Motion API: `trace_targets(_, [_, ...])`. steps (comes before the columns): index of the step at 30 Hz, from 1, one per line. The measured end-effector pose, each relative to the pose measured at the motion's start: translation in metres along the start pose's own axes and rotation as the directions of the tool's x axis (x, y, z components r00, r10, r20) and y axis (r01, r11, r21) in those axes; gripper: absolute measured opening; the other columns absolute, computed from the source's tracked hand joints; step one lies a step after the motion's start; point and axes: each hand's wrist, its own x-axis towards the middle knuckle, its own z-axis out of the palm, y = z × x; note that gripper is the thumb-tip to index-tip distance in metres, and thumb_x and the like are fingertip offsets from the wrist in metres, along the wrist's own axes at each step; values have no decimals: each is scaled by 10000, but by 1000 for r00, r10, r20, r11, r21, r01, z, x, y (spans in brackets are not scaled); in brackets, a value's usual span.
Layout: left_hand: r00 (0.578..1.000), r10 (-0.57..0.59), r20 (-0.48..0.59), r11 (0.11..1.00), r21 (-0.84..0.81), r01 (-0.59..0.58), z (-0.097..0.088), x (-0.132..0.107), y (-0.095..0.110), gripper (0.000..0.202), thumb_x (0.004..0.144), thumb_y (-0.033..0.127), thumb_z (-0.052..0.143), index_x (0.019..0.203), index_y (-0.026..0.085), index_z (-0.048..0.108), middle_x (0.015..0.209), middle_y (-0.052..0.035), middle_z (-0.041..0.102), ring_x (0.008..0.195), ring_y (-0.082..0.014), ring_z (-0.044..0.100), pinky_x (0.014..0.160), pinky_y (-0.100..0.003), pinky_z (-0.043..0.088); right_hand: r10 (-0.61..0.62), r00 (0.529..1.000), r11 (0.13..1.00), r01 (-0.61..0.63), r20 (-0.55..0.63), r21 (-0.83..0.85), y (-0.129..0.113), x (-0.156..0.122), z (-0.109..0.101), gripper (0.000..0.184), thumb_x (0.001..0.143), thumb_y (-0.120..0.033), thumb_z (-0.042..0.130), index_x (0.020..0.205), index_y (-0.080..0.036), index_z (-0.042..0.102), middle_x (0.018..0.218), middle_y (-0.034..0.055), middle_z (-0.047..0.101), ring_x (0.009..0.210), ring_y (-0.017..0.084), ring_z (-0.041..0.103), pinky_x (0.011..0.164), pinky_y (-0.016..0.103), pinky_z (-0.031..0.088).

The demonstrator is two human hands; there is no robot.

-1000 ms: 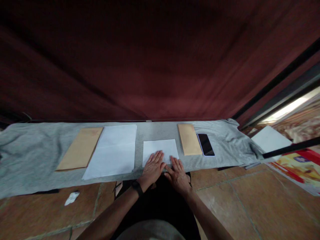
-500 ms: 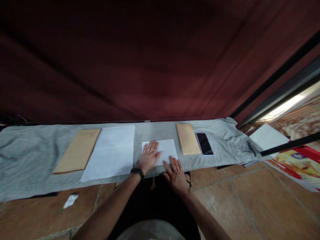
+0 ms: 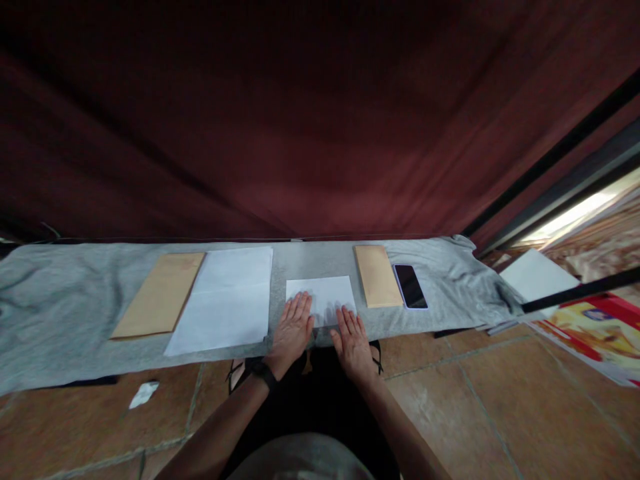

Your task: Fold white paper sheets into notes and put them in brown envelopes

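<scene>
A small white sheet of paper point(image 3: 327, 293), which looks folded, lies flat on the grey cloth point(image 3: 313, 257) in front of me. My left hand point(image 3: 293, 327) rests with outstretched fingers on its lower left part. On its lower right edge lie the fingertips of my right hand point(image 3: 351, 339), also stretched out. Neither hand grips anything. Left of the sheet is a larger pile of white paper point(image 3: 225, 300), with a brown envelope point(image 3: 160, 293) beyond it. Another brown envelope point(image 3: 379, 277) lies to the right of the small sheet.
A phone point(image 3: 411, 287) lies beside the right envelope. Behind the cloth-covered surface hangs a dark red curtain point(image 3: 310, 153). Dark metal bars point(image 3: 580, 293) cross at the right, near a red and yellow printed box point(image 3: 595, 333). A white scrap point(image 3: 143, 395) lies on the tiled floor.
My left hand has slid down toward the near edge of the small sheet. My right hand has shifted slightly up, its fingers closer together. The sheet stays in place.
</scene>
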Motion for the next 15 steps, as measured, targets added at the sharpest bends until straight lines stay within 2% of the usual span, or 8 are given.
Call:
trace_targets(3, [983, 169, 67, 985, -47, -166, 1, -8, 21, 532, 989, 251, 351, 1501, 117, 404, 1576, -105, 409, 1474, -224, 348, 1213, -433, 306, -59, 998, 998, 59, 29, 22, -5, 3, 2, 538, 1059, -375, 327, 1538, -129, 356, 1555, 152, 424, 1461, 264, 364, 1168, 484, 359])
trace_targets(5, [974, 213, 73, 976, -59, -209, 1, -15, 28, 543, 985, 247, 367, 1513, 121, 380, 1584, -102, 398, 1477, -216, 342, 1213, -425, 308, -65, 997, 998, 65, 31, 0, -2, 0, 4, 545, 1057, -384, 341, 1538, -129, 355, 1565, 159, 406, 1468, 269, 349, 1165, 483, 362])
trace_targets(7, [976, 210, 52, 977, -60, -207, 1, -21, 27, 551, 997, 287, 374, 1525, 131, 356, 1589, -107, 388, 1483, -217, 329, 1214, -431, 304, -52, 998, 998, 53, 22, -38, 5, -6, 5, 573, 1052, -399, 354, 1547, -111, 330, 1577, 176, 378, 1476, 284, 330, 1164, 489, 358])
trace_targets(10, [985, 173, 20, 984, -46, -172, 1, -28, 14, 573, 1010, 370, 385, 1530, 133, 341, 1586, -123, 390, 1484, -229, 327, 1207, -438, 318, -17, 1000, 996, 17, 2, -82, 17, -14, 6, 604, 1051, -409, 351, 1560, -91, 285, 1579, 190, 367, 1478, 294, 322, 1167, 493, 349])
trace_targets(15, [998, 57, -17, 998, -2, -57, -1, -39, -3, 621, 1006, 432, 377, 1526, 96, 331, 1563, -170, 413, 1479, -263, 335, 1187, -461, 347, 35, 999, 995, -36, -19, -89, 24, -16, 4, 599, 1053, -399, 350, 1554, -75, 296, 1560, 205, 393, 1465, 301, 348, 1162, 497, 356])
